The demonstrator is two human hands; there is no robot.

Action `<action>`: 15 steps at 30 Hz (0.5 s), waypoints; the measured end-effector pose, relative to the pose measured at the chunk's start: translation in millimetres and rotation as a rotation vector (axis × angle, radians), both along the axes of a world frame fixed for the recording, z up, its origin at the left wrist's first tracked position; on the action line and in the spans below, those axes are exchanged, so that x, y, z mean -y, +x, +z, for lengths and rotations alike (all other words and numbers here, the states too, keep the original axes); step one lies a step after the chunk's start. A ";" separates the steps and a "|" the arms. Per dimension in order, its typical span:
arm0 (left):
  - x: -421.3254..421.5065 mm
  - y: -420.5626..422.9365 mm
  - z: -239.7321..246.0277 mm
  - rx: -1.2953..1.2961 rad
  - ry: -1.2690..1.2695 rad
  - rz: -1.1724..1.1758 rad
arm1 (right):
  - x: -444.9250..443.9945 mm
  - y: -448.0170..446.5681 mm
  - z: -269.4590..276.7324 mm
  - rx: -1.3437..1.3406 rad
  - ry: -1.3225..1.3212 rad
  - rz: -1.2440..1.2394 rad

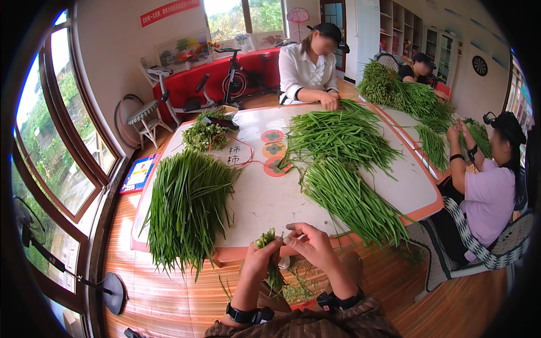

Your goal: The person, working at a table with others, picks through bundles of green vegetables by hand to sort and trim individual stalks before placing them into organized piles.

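Observation:
My left hand (263, 257) is closed around a small bunch of green chives (274, 276). Its pale cut ends poke up above the fist, and the leaves hang down below it over my lap. My right hand (312, 245) is raised just beside the left fist, index finger and thumb apart, and I see nothing held in it. Both hands are at the near edge of a white table (258, 207) with an orange border. On the left lies a large pile of chives (190, 203). A second pile (351, 194) lies on the right, its leaf tips hanging over the edge.
Farther back are another chive heap (334, 135) and a bundle with red string (207, 135). A person in white (310, 72) works across the table; a person in pink (486, 186) sits at right. Trimmings (300, 289) lie below me. A stand fan (113, 291) is at left.

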State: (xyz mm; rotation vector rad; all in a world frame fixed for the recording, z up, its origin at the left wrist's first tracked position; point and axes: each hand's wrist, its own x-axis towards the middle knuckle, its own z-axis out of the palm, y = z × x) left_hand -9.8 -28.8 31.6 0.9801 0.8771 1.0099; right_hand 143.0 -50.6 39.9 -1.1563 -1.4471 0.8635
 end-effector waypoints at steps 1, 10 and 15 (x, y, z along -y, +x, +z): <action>1.1 0.7 -0.2 -0.001 0.001 -0.007 | -2.4 -0.6 -3.1 -0.001 0.001 -0.007; -0.2 -4.1 -4.1 -0.010 -0.011 -0.161 | 0.1 -3.5 -16.8 -0.186 0.047 -0.155; 0.7 -4.6 -1.1 0.122 -0.094 -0.203 | -1.9 28.7 -10.5 -0.577 0.030 0.036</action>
